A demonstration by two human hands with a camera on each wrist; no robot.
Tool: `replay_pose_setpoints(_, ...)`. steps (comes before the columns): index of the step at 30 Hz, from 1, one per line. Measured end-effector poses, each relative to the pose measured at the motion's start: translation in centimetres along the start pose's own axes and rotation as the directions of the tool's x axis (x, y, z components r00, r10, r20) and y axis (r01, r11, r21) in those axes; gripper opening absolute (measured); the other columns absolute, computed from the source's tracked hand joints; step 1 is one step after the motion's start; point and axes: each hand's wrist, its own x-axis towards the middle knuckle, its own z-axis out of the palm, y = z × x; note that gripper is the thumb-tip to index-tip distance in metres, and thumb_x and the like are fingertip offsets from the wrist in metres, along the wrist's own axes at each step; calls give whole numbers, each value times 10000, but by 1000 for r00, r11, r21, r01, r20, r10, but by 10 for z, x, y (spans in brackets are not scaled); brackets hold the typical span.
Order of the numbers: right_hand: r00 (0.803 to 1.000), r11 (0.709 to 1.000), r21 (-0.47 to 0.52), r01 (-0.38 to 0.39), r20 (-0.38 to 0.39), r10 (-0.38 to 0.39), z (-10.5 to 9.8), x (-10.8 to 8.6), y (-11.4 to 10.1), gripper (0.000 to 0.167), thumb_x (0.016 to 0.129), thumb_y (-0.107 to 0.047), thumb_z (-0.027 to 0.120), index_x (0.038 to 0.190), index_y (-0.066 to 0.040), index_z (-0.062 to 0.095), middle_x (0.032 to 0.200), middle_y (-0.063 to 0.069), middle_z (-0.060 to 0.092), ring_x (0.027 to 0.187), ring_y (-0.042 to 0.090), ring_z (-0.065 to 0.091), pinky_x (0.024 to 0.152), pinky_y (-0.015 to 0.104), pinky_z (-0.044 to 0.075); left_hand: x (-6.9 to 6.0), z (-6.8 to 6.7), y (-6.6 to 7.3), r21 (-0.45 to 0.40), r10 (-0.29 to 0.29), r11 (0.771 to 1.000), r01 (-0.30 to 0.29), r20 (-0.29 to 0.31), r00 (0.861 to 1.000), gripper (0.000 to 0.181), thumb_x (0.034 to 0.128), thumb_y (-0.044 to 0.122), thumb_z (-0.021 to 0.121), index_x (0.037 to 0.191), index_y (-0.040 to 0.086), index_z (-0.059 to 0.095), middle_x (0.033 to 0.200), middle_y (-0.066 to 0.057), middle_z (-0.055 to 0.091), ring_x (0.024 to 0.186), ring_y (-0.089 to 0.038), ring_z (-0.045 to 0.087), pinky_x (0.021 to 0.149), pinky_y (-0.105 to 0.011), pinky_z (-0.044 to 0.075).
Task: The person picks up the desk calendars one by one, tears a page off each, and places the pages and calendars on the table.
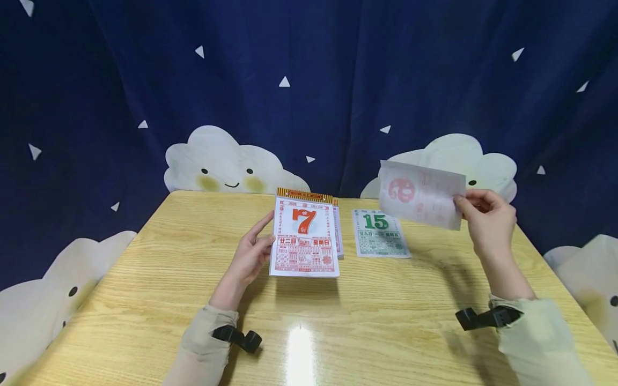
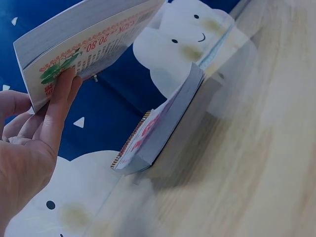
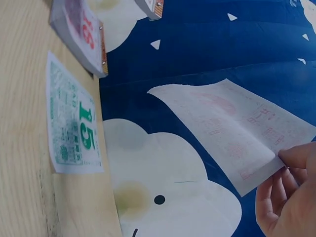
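My left hand (image 1: 252, 251) holds a thick tear-off calendar (image 1: 304, 236) by its left edge, raised above the table. Its top page bears a large red 7, and a striped band runs along the top. In the left wrist view, fingers press the printed back of this calendar (image 2: 94, 47). My right hand (image 1: 490, 222) pinches a loose calendar sheet (image 1: 434, 195) at one end, in the air. Red print shows through in reverse on its pale face. Below lies another loose sheet (image 1: 381, 236) with a green 15, flat on the table.
A second calendar block (image 1: 339, 236) lies on the table, mostly hidden behind the held one; the right wrist view shows a red 16 on it (image 3: 88, 32). The wooden table (image 1: 145, 300) ends at a dark blue curtain (image 1: 309, 107) with white clouds.
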Motion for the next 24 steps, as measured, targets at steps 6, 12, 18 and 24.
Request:
replay_pose_setpoints(6, 995, 978, -183, 95, 11, -95, -2, -8, 5, 109, 798, -206, 680, 839, -112, 643, 617, -254, 526, 581, -51, 506, 475, 85, 384, -3, -2, -1, 16, -14, 1000, 14, 2, 1000, 605, 888, -60, 401, 1445, 101, 227, 822, -24, 710, 641, -131, 664, 633, -253, 557)
replay_pose_setpoints(12, 979, 948, -245, 204, 32, -202, -3, -15, 9, 189, 803, -208, 662, 858, -27, 659, 620, -301, 490, 596, -91, 483, 519, 54, 373, -9, -4, -3, 35, -52, 998, 51, 28, 998, 599, 898, -51, 387, 1450, 97, 209, 833, -17, 709, 668, -141, 670, 642, -271, 559)
replay_pose_setpoints(18, 964, 930, -256, 265, 50, -261, -3, -21, 12, 169, 807, -194, 664, 858, -33, 679, 637, -327, 490, 588, -120, 483, 529, 42, 373, -15, -6, -8, 85, -93, 992, 89, 40, 995, 604, 888, -44, 399, 1448, 90, 214, 821, -13, 709, 678, -156, 674, 645, -299, 562)
replay_pose_setpoints(24, 943, 893, -304, 332, 85, -322, -4, -27, 15, 132, 812, -210, 663, 836, -81, 684, 651, -340, 487, 575, -142, 474, 518, 44, 366, -20, -8, -10, 121, -126, 985, 119, 50, 991, 602, 885, -50, 410, 1443, 75, 222, 812, -9, 707, 675, -157, 672, 645, -309, 562)
